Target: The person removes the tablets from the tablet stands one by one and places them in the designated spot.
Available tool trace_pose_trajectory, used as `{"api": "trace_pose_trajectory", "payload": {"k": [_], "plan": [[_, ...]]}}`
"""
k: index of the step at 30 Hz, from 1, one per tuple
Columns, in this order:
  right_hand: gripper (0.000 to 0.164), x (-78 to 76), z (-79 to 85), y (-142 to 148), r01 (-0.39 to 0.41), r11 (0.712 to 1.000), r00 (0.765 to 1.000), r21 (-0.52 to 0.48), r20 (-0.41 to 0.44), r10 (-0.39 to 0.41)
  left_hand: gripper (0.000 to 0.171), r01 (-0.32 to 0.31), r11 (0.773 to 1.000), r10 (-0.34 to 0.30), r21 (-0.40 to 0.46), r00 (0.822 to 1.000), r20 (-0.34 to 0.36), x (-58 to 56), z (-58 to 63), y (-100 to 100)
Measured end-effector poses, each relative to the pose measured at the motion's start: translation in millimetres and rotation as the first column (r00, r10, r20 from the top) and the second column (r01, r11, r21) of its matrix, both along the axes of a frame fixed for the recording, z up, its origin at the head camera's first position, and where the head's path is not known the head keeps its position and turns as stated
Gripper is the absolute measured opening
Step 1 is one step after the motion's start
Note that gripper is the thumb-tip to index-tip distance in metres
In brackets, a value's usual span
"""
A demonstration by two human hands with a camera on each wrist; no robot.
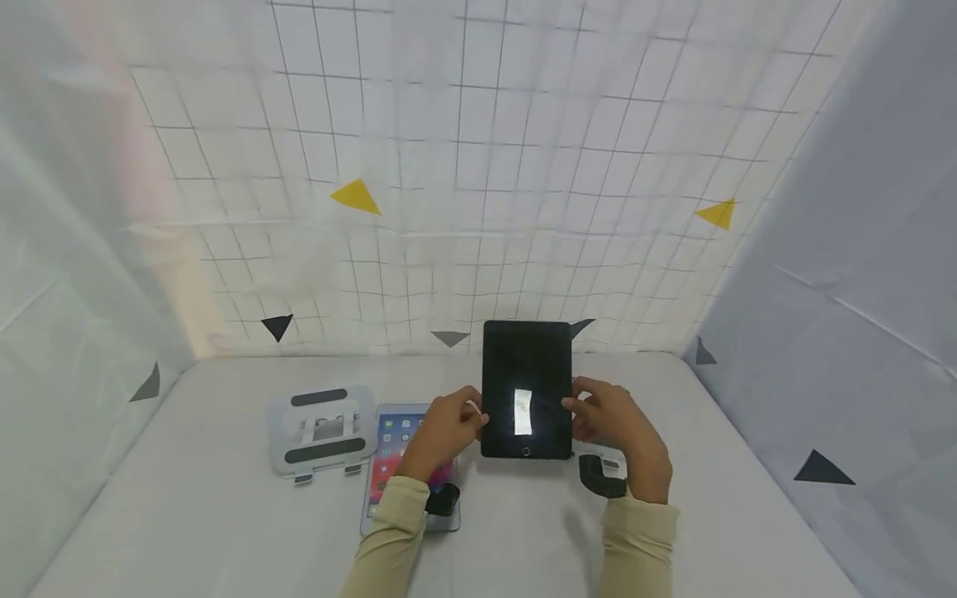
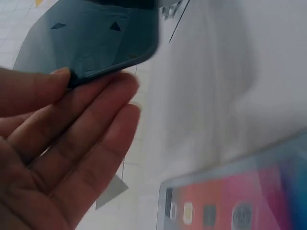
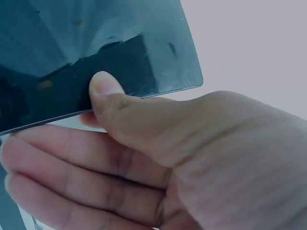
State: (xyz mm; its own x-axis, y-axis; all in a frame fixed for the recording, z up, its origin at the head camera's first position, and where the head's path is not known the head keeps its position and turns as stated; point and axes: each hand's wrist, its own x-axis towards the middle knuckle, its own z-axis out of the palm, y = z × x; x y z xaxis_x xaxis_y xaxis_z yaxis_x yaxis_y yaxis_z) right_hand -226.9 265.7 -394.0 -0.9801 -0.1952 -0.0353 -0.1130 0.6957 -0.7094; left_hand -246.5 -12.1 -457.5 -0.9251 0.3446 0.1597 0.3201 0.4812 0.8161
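Observation:
A black tablet [image 1: 527, 365] is held upright above the table, its dark glossy screen toward me and its round home button at the bottom. My left hand [image 1: 447, 432] pinches its left edge between thumb and fingers. On the opposite edge, my right hand [image 1: 616, 419] has its thumb [image 3: 108, 91] on the screen side and its fingers behind. In the left wrist view the black tablet [image 2: 100, 38] reflects the wall marks. Below my left forearm lies a second tablet [image 1: 377, 473] with a white frame and a colourful home screen, partly covered by the hand and sleeve.
A pale folding stand [image 1: 321, 432] with two dark pads lies left of the white-framed tablet. Part of another pale object [image 1: 611, 455] shows beside the right wrist, mostly hidden. A white gridded sheet [image 1: 419, 274] hangs behind the table [image 1: 202, 498], with plain sheets on both sides.

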Motion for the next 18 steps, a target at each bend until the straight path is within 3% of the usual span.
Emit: {"api": "trace_pose_trajectory", "payload": {"k": [8, 14, 18], "plan": [[0.01, -7.5, -7.2, -17.3, -0.019, 1.0, 0.998, 0.012, 0.059, 0.019, 0.009, 0.073, 0.997, -0.073, -0.006, 0.997, 0.032, 0.9, -4.0, -18.8], [0.007, -11.1, -15.1, -28.7, -0.066, 0.998, 0.99, 0.009, 0.128, 0.065, 0.009, 0.079, 0.994, -0.072, -0.079, 0.994, 0.082, 1.1, -7.3, -34.7], [0.009, -14.3, -19.7, -34.4, -0.069, 0.995, 0.984, 0.065, 0.166, 0.058, 0.012, 0.115, 0.989, -0.102, -0.09, 0.986, 0.132, 0.8, -9.7, -40.0]]}}
